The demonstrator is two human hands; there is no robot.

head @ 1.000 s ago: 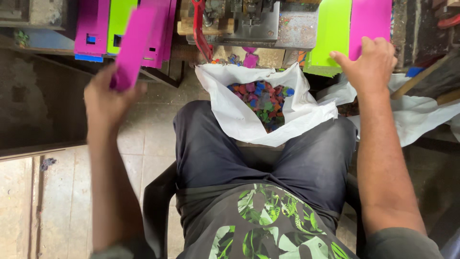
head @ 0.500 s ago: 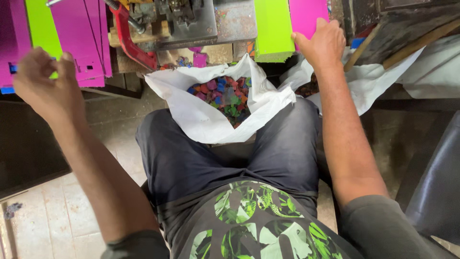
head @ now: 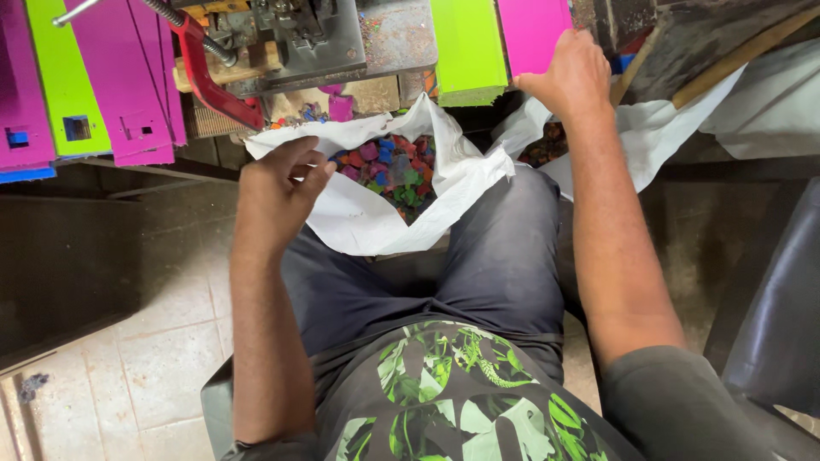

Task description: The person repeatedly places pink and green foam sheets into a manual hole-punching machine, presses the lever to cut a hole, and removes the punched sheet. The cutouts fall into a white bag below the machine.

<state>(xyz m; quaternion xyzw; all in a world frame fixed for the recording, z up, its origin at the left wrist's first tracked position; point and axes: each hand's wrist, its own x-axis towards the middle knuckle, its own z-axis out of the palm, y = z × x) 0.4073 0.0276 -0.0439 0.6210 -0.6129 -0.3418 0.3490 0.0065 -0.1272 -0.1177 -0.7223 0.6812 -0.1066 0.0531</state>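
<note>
Fingers [head: 295, 171] of the left hand [head: 273, 192] curl loosely and hold nothing, hovering just above the near rim of the white sack [head: 376, 218] on the lap. Fingers of the right hand [head: 574, 78] close on the lower edge of the pink sheet stack [head: 534, 32], which stands beside a green sheet stack [head: 468, 47] under the metal press [head: 329, 38]. More pink and green sheets [head: 94, 77] hang at far left, beyond a red clamp [head: 209, 81]. The sack's mouth gapes, showing small coloured offcuts [head: 389, 166] just right of the left fingers. Likely hazards: the sack slipping off the thighs and spilling offcuts onto the tiled floor [head: 145, 358], or the right fingers straying under the press.
</note>
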